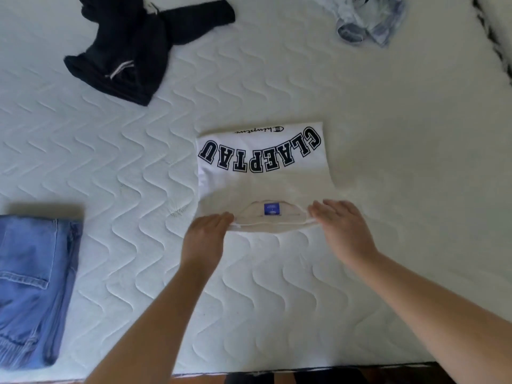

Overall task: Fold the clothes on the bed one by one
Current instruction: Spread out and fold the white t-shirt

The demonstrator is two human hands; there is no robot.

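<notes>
Both forearms reached in; the left hand (206,234) and right hand (339,221), fingers flat and gripping nothing, pressed the collar corners of the white T-shirt (263,167) (already narrowed). Beyond them lay its lettering. Next, probably: pinch those corners and halve it.

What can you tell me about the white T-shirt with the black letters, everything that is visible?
The white T-shirt lies flat on the quilted mattress, folded to a rectangle. Black arched block letters face away from the person; the collar with a blue label is nearest. The cloth looks like soft cotton. The left hand and right hand rest at the collar's two ends.
</notes>
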